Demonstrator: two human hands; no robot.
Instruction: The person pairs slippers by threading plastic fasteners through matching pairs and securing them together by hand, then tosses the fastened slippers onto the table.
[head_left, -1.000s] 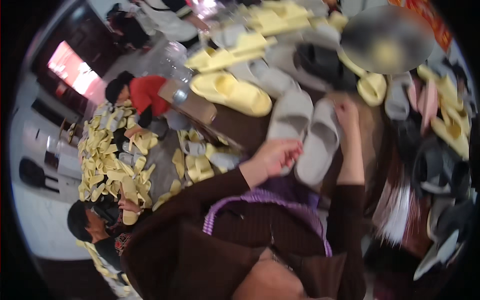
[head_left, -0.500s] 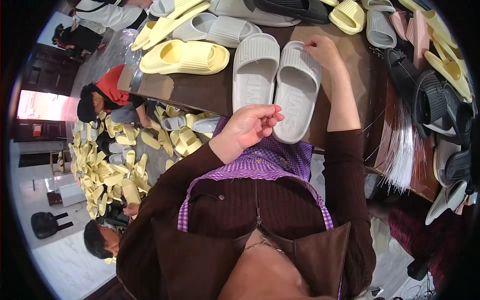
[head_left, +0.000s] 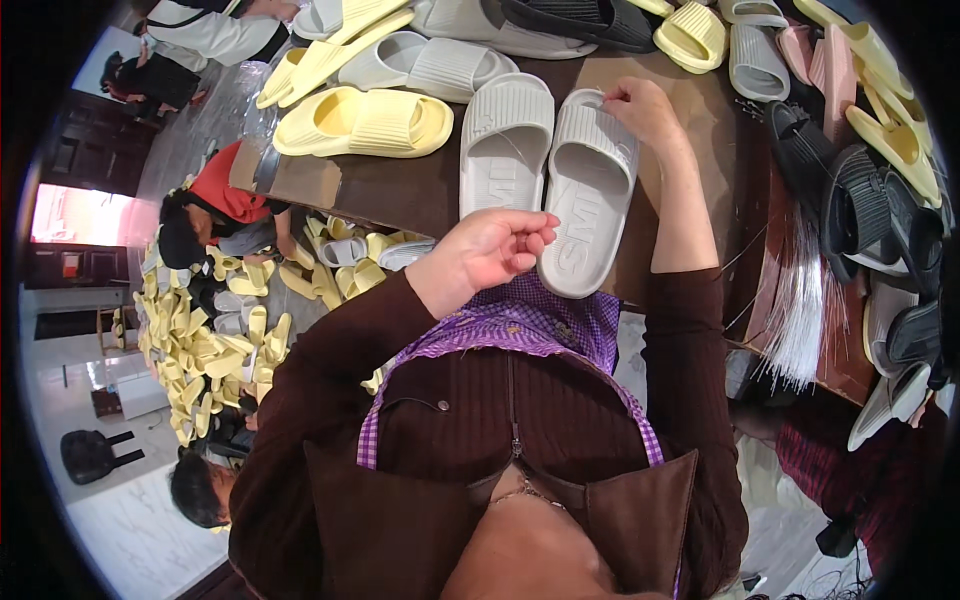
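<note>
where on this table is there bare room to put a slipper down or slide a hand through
Bare brown table shows between the yellow slippers and the grey pair, and right of the right hand before the black slippers. The far edge and right side are crowded.

Two pale grey slippers (head_left: 545, 170) with ribbed stripes lie side by side between the left hand (head_left: 497, 250) and the right hand (head_left: 645, 108), on a dark brown counter (head_left: 400, 190). Past the left hand lie light yellow slippers (head_left: 365, 122). Beyond the right hand are black slippers (head_left: 850, 200). The sleeves (head_left: 680, 330) are dark brown, over purple checks.
</note>
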